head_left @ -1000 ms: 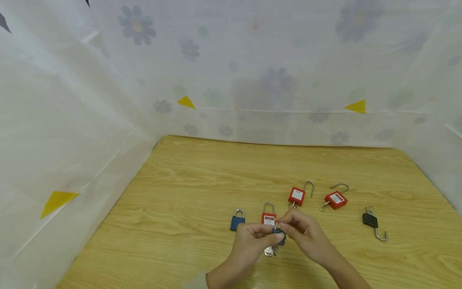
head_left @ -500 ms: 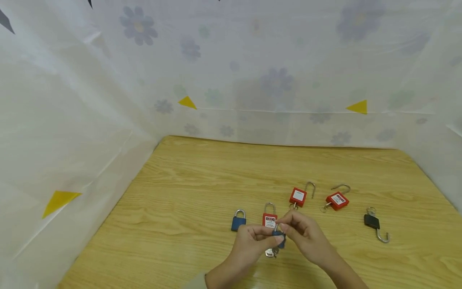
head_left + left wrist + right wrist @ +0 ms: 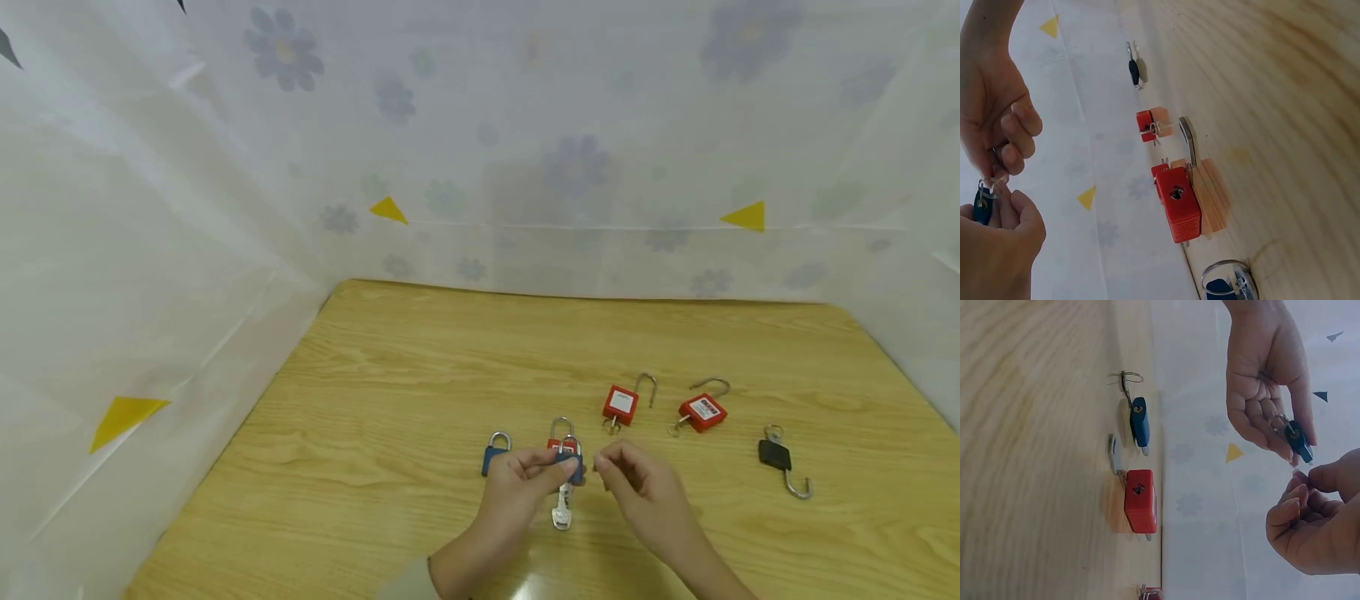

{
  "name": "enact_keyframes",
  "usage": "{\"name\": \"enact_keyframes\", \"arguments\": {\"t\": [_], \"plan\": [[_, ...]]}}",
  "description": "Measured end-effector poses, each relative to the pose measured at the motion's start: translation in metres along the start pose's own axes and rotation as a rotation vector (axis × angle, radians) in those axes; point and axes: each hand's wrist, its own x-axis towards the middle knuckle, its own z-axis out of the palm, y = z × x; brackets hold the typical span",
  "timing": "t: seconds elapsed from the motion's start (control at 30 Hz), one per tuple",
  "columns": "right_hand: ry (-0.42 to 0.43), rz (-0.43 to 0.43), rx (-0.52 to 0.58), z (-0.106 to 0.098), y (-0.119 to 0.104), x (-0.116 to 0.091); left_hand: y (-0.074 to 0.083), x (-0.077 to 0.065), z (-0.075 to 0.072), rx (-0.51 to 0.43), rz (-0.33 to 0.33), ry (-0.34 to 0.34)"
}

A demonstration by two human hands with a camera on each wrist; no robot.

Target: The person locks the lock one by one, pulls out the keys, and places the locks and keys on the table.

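In the head view my left hand (image 3: 513, 492) pinches a small blue padlock (image 3: 573, 468) between thumb and fingers. Its shackle points up, looking closed. The right wrist view shows a key ring (image 3: 1277, 423) hanging from this padlock's keyhole end. My right hand (image 3: 647, 496) is just right of it, thumb and forefinger tips together and the other fingers curled. I cannot tell whether something tiny sits between those tips. Behind the held padlock stands a red padlock (image 3: 552, 443), partly hidden, with a silver key (image 3: 561, 512) on its near side.
Another blue padlock (image 3: 491, 461) lies to the left on the wooden table (image 3: 360, 400). Farther back are two red padlocks, one left (image 3: 620, 403) and one right (image 3: 703, 412), shackles open. A black padlock (image 3: 775, 455) with open shackle lies right. Patterned sheeting (image 3: 465, 150) encloses the table.
The blue padlock in my left hand has moved up and slightly left. My right fingertips, earlier at its shackle, have come away to the right.
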Motion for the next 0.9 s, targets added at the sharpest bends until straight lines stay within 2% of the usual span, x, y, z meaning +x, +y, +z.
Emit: {"name": "enact_keyframes", "arguments": {"t": [0.13,0.23,0.37,0.47,0.6,0.67,0.9], "plan": [[-0.081,0.03,-0.01,0.005,0.002,-0.01,0.002,0.003,0.001,-0.014,0.015,0.03],[-0.107,-0.007,0.001,0.011,0.002,-0.014,0.003,0.004,0.002,-0.023,0.014,0.026],[-0.031,-0.011,-0.005,0.019,-0.001,-0.015,0.002,0.003,0.006,-0.039,0.004,0.027],[0.036,0.022,-0.009,0.024,-0.003,-0.015,0.002,0.003,0.008,-0.043,0.008,0.044],[0.051,0.07,0.023,0.026,-0.003,-0.014,0.003,0.002,0.011,-0.039,0.013,0.058],[0.035,0.096,0.051,0.025,-0.003,-0.014,0.003,0.002,0.012,-0.039,0.009,0.06],[-0.091,0.081,0.185,0.015,-0.001,-0.013,0.004,0.001,0.013,-0.074,-0.004,0.058]]}}
